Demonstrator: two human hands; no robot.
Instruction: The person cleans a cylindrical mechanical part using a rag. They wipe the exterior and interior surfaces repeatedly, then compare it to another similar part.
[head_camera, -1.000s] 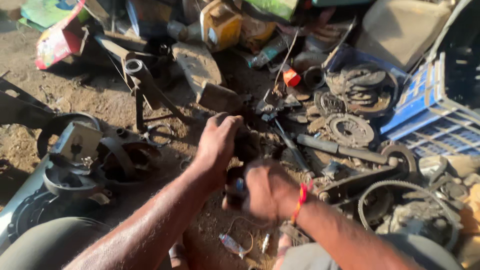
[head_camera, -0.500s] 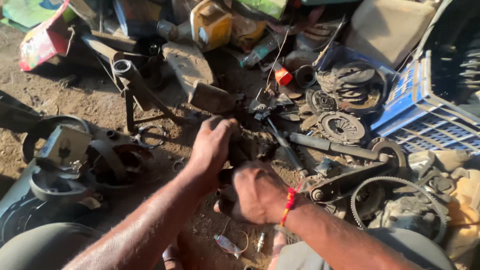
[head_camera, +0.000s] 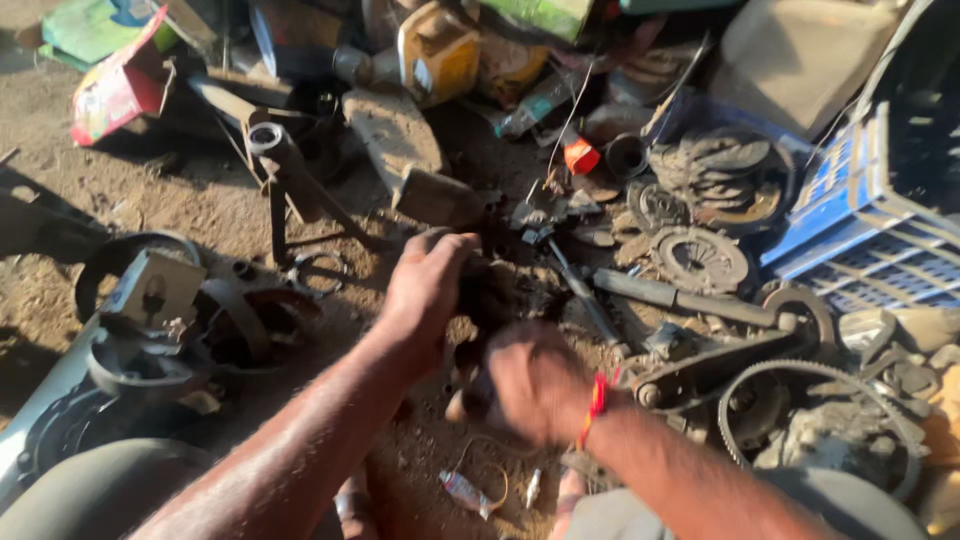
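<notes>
The left hand (head_camera: 425, 285) reached forward, fingers curled over a dark, greasy metal engine part (head_camera: 495, 300) on the dirt ground (head_camera: 150, 195); the right hand (head_camera: 530, 385), blurred, clenched its lower end, wrist bent inward.

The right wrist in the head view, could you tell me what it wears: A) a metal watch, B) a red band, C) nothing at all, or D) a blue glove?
B: a thin red band circles the wrist just behind the right hand, which grips a dark, greasy metal part together with the left hand.
</notes>
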